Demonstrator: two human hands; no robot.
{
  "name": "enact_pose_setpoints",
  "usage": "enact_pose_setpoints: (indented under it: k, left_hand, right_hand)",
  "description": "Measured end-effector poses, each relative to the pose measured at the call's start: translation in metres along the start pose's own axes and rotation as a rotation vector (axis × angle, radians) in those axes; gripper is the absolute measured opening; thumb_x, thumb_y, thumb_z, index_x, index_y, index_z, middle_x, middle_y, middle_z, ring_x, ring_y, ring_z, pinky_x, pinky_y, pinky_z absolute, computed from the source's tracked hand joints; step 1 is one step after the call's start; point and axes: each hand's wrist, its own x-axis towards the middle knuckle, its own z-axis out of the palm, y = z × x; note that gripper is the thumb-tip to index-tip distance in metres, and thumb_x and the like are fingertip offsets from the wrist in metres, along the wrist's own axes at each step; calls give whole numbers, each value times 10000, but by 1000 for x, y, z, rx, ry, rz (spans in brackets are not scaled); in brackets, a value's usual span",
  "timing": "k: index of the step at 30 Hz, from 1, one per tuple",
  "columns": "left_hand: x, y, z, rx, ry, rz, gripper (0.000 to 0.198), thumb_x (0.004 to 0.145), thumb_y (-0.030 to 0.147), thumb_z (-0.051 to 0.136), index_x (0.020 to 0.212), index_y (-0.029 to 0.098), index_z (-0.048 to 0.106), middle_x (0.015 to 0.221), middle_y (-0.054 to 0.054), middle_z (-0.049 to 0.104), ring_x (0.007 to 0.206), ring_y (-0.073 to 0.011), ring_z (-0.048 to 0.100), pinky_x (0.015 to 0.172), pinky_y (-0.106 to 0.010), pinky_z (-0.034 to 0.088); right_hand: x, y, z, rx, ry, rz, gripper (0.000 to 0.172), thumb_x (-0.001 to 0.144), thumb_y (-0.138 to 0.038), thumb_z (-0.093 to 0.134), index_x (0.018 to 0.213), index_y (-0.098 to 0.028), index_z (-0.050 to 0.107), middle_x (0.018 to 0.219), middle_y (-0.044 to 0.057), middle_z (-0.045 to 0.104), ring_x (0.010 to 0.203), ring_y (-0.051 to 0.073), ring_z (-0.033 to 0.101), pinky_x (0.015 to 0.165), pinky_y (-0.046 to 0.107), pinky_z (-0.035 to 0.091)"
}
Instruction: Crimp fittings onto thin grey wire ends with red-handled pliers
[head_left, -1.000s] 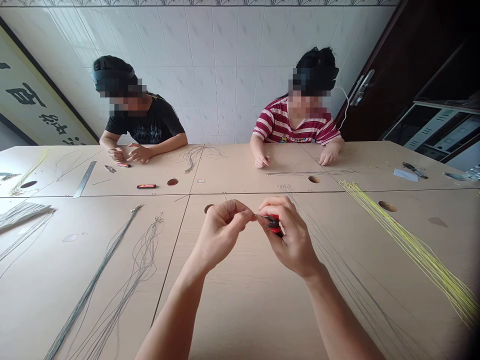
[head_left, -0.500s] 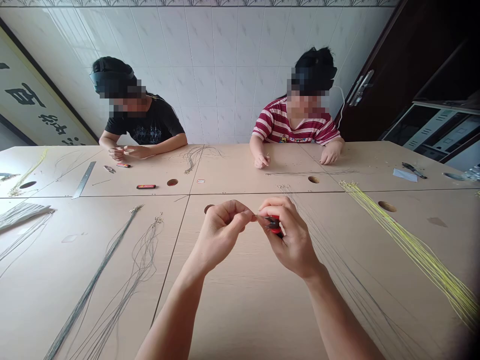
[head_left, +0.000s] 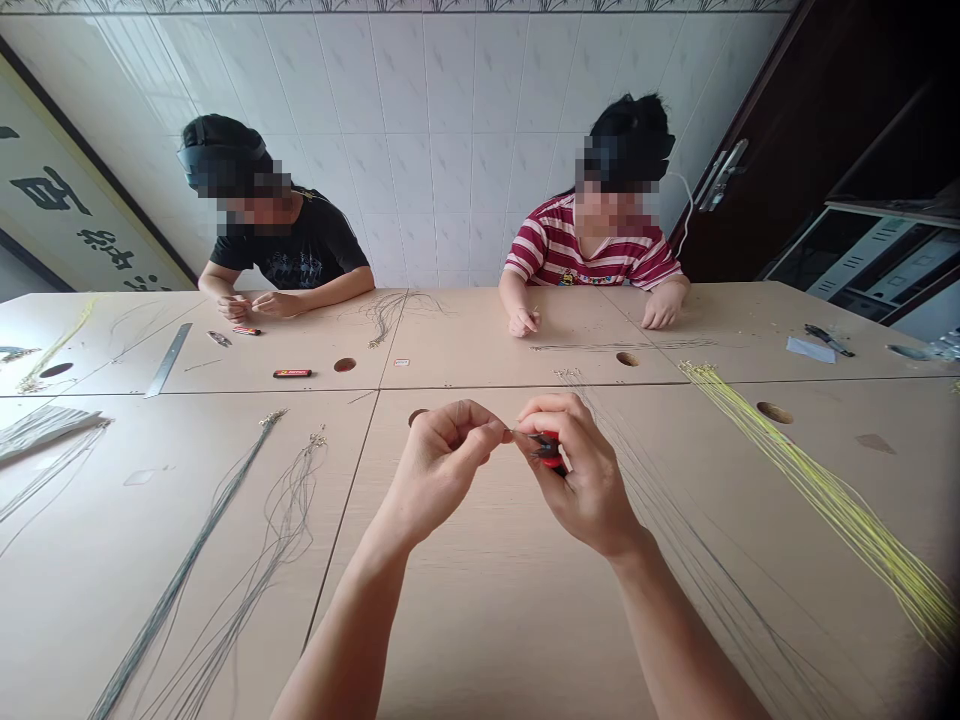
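Got my right hand (head_left: 581,475) fingers wrapped round the red-and-black pliers (head_left: 549,452), and my left hand (head_left: 442,465) has thumb and finger pinched on some tiny bit (head_left: 510,433), too small to make out, right by the pliers' tip. All above the worktop (head_left: 487,600), around its middle. Yellow strands (head_left: 810,480) lie toward the right edge, grey bundle (head_left: 202,540) toward the left.

Red-handled pliers (head_left: 550,450) in right grip (head_left: 583,478)
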Motion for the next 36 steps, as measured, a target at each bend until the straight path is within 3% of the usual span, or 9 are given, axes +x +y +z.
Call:
enact_pose_setpoints:
  k: [19,24,26,29,32,36]
  left_hand:
    - [3,-3,-3,5,-13,56,136,762,169,540,630,161,576,524,62,399,478,-51,264,428,-205,204]
    - [6,-7,-3,52,34,102,130,753,158,527,636,161,583,515,62,419,461,-49,269,412,-193,207]
    - [8,-10,-3,106,77,140,126,750,153,524,641,159,588,539,49,472,465,-50,293,411,-190,225]
    - [10,-14,-2,209,139,201,121,744,142,521,641,162,580,558,40,503,463,-53,315,410,-189,248]
    - [11,-19,-1,341,222,332,114,736,116,515,646,175,552,510,66,417,448,-55,295,412,-188,255]
    - [13,-24,1,558,310,621,132,726,71,503,656,181,520,509,81,378,453,-52,289,446,-185,283]
  right_hand:
    - [-1,-1,0,12,-62,-1,204,881,-55,517,962,-241,494,966,37,558,884,164,538,804,351,445]
    - [-1,1,-2,108,-51,140,56,928,-181,511,937,-237,506,997,41,572,866,154,558,708,293,451]
    - [0,3,-5,142,-78,248,59,957,-261,474,918,-230,504,932,29,579,739,132,538,622,268,433]
    - [2,7,-12,120,-242,367,156,966,-341,455,879,-220,501,766,-7,535,619,116,475,579,256,418]
    - [4,12,-22,9,-400,359,152,950,-326,474,852,-213,501,762,-2,534,681,134,504,631,269,437]
    - [9,16,-32,-170,-479,308,177,911,-241,491,744,-215,440,731,0,530,665,145,491,596,270,403]
